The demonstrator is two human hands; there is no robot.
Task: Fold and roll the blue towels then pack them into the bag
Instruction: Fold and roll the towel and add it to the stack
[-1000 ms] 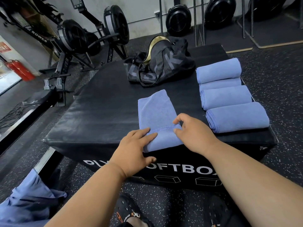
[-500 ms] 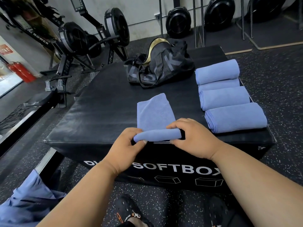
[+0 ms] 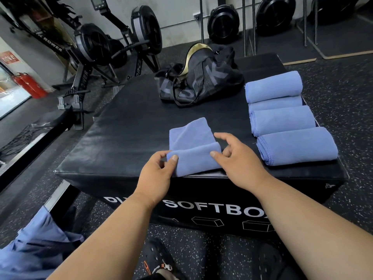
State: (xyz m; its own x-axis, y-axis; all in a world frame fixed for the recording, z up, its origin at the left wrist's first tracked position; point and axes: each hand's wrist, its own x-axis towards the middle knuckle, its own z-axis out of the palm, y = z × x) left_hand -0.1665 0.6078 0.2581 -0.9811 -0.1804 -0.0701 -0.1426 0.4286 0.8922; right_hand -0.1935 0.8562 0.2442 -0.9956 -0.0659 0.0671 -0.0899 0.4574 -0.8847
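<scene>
- Step in hand, as I judge it: rolling the towel (image 3: 192,150) away from me; its roll sits at the near edge of the box (image 3: 125,142), flat tail on the far side.
- My left hand (image 3: 159,174) pinches the roll's left end, thumb on top.
- My right hand (image 3: 235,158) touches the right end, fingers spread loosely.
- Four rolled towels (image 3: 282,118) lie right; the bag (image 3: 201,81) sits far.
- Next: roll on over the tail, keeping both ends level.

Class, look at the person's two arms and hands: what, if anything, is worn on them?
Nothing shows: the left hand and right hand are bare, with no gloves, rings, watch or wristband. Both forearms are uncovered, no sleeve reaching them in view.
</scene>
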